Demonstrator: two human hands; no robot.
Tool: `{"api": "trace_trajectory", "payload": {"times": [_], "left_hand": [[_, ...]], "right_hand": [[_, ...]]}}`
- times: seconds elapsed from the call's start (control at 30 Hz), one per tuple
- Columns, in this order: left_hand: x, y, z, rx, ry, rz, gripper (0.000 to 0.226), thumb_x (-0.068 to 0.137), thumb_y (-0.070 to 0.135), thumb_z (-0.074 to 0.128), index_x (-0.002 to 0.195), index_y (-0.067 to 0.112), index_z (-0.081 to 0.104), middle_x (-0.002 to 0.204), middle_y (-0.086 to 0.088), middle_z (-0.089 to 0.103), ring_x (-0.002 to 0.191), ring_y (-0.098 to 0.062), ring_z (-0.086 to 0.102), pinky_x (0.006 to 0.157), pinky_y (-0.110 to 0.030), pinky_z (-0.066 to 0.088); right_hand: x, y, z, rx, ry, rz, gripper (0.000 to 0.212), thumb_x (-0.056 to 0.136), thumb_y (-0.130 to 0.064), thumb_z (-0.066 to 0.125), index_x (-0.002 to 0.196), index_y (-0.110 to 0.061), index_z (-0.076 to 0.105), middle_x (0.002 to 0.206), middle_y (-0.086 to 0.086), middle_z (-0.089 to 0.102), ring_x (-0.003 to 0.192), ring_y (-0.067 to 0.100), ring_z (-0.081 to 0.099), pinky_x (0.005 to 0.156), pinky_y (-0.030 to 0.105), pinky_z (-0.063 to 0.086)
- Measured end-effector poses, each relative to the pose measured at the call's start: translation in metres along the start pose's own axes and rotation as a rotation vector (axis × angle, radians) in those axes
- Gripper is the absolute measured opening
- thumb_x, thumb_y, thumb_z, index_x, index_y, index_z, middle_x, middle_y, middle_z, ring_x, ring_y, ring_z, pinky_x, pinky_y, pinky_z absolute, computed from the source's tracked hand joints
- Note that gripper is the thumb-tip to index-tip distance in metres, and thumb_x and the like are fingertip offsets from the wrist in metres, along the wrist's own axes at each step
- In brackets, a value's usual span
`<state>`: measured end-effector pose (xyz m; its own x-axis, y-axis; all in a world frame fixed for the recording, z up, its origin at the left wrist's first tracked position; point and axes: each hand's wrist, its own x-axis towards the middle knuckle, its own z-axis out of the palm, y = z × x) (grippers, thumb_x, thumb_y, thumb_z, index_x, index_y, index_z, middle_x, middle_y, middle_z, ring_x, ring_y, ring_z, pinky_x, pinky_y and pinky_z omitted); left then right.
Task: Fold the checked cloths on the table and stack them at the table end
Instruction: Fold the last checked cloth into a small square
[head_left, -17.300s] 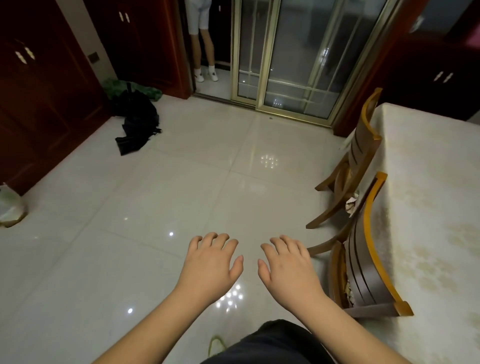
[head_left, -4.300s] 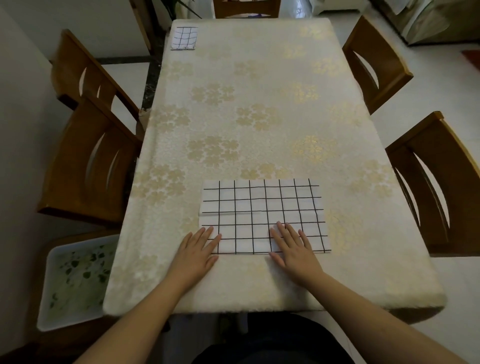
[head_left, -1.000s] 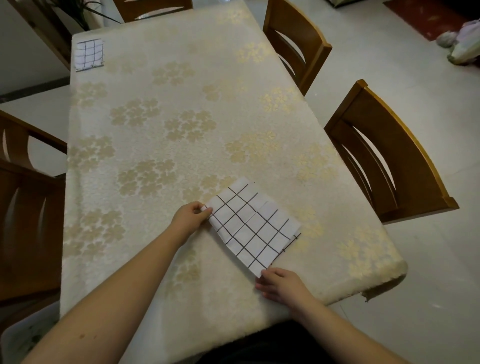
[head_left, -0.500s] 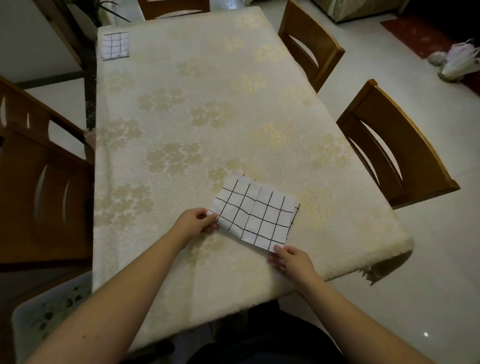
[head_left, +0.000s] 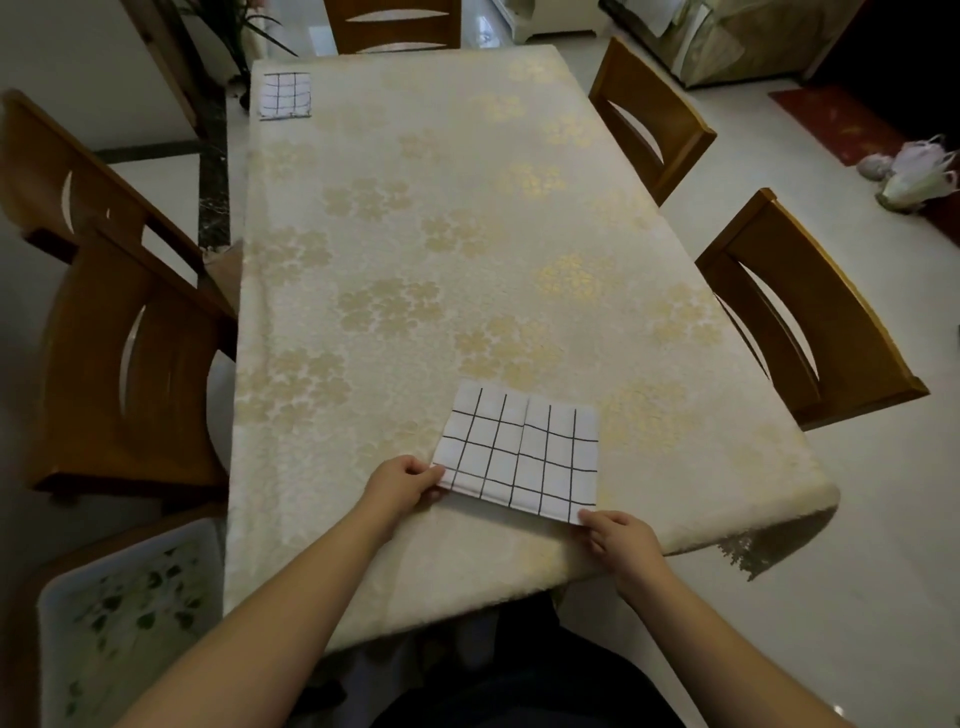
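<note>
Wooden chairs all round: two on the left (head_left: 130, 364), two on the right (head_left: 800, 317), one up top (head_left: 392, 26). Leaf-print white tray (head_left: 124, 629) lower left, plastic bags (head_left: 914, 174) on the floor far right.

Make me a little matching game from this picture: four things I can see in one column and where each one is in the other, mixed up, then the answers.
Things
1. folded checked cloth
2. checked cloth being folded
3. white tray with leaf pattern
4. plastic bags

Places
A. on the floor, far right
B. far left corner of the table
C. low at near left, beside the table
D. near table edge, pinched by left hand and right hand

Pairs: 1-B, 2-D, 3-C, 4-A
</note>
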<state>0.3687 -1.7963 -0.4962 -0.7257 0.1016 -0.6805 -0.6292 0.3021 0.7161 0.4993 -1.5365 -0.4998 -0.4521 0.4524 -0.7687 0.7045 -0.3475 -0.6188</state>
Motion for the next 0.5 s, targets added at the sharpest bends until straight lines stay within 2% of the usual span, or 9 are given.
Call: {"api": "trace_trajectory", "payload": {"times": [0.03, 0.1, 0.17, 0.2, 0.3, 0.37, 0.43, 0.47, 0.5], "left_hand": [[0.000, -0.001, 0.000, -0.038, 0.002, -0.020, 0.016, 0.089, 0.016, 0.071, 0.089, 0.009, 0.057, 0.088, -0.013, 0.068, 0.065, -0.017, 0.069, 0.055, -0.024, 0.055], [-0.003, 0.002, 0.000, -0.082, -0.016, -0.060, 0.030, 0.087, 0.023, 0.073, 0.108, 0.013, 0.054, 0.102, -0.011, 0.065, 0.075, -0.023, 0.071, 0.063, -0.033, 0.060], [-0.004, 0.006, 0.001, -0.067, -0.031, -0.082, 0.039, 0.086, 0.028, 0.074, 0.116, 0.014, 0.054, 0.107, -0.011, 0.063, 0.081, -0.025, 0.070, 0.071, -0.041, 0.062], [-0.004, 0.009, 0.001, -0.062, -0.036, -0.085, 0.039, 0.086, 0.028, 0.074, 0.116, 0.012, 0.055, 0.108, -0.011, 0.063, 0.083, -0.026, 0.069, 0.070, -0.040, 0.062], [-0.001, 0.019, 0.004, -0.038, -0.049, -0.072, 0.026, 0.090, 0.023, 0.071, 0.107, 0.010, 0.056, 0.101, -0.008, 0.059, 0.078, -0.028, 0.067, 0.059, -0.034, 0.061], [0.001, 0.025, 0.008, 0.009, -0.084, -0.056, 0.014, 0.092, 0.018, 0.067, 0.085, 0.009, 0.058, 0.085, -0.006, 0.055, 0.069, -0.025, 0.065, 0.051, -0.028, 0.056], [0.001, 0.031, 0.010, 0.121, -0.044, 0.023, 0.031, 0.093, 0.013, 0.064, 0.064, 0.014, 0.052, 0.063, 0.002, 0.050, 0.051, -0.012, 0.059, 0.049, -0.023, 0.050], [0.002, 0.033, 0.011, 0.197, -0.009, 0.079, 0.034, 0.093, 0.014, 0.063, 0.061, 0.016, 0.052, 0.056, 0.005, 0.051, 0.050, -0.009, 0.056, 0.050, -0.024, 0.049], [0.004, 0.034, 0.010, 0.257, 0.018, 0.129, 0.029, 0.092, 0.017, 0.064, 0.064, 0.016, 0.057, 0.058, 0.004, 0.057, 0.056, -0.012, 0.059, 0.055, -0.028, 0.052]], "right_hand": [[-0.004, 0.000, 0.000, 0.012, 0.000, 0.006, 0.019, 0.084, -0.002, 0.071, 0.100, 0.002, 0.063, 0.086, 0.019, 0.063, 0.075, 0.025, 0.059, 0.067, 0.032, 0.051], [-0.008, -0.002, 0.000, 0.067, 0.003, 0.022, 0.030, 0.085, 0.003, 0.067, 0.112, -0.002, 0.055, 0.098, 0.018, 0.063, 0.079, 0.028, 0.061, 0.061, 0.031, 0.051], [-0.010, -0.007, 0.000, 0.084, -0.008, 0.056, 0.019, 0.092, -0.006, 0.061, 0.110, -0.007, 0.055, 0.102, 0.015, 0.064, 0.080, 0.028, 0.064, 0.062, 0.032, 0.052], [-0.012, -0.012, 0.000, 0.087, -0.022, 0.090, 0.012, 0.095, -0.016, 0.058, 0.105, -0.009, 0.058, 0.100, 0.012, 0.067, 0.081, 0.027, 0.065, 0.064, 0.033, 0.053], [-0.007, -0.025, -0.001, -0.031, -0.052, 0.108, 0.026, 0.097, -0.039, 0.053, 0.096, -0.015, 0.064, 0.094, 0.007, 0.071, 0.087, 0.027, 0.066, 0.067, 0.034, 0.053], [-0.002, -0.033, -0.002, -0.154, -0.079, 0.029, 0.028, 0.097, -0.035, 0.057, 0.094, -0.009, 0.067, 0.093, 0.012, 0.070, 0.082, 0.026, 0.065, 0.064, 0.032, 0.052], [0.002, -0.039, -0.002, -0.258, -0.085, -0.106, 0.026, 0.095, -0.024, 0.060, 0.092, 0.000, 0.070, 0.094, 0.023, 0.070, 0.077, 0.029, 0.063, 0.065, 0.035, 0.052], [0.004, -0.042, -0.002, -0.300, -0.075, -0.179, 0.025, 0.094, -0.023, 0.061, 0.090, 0.000, 0.071, 0.094, 0.023, 0.070, 0.077, 0.032, 0.064, 0.066, 0.039, 0.052], [0.007, -0.045, -0.002, -0.337, -0.065, -0.252, 0.023, 0.094, -0.023, 0.062, 0.087, -0.004, 0.072, 0.090, 0.020, 0.072, 0.078, 0.033, 0.065, 0.067, 0.043, 0.054]]}}
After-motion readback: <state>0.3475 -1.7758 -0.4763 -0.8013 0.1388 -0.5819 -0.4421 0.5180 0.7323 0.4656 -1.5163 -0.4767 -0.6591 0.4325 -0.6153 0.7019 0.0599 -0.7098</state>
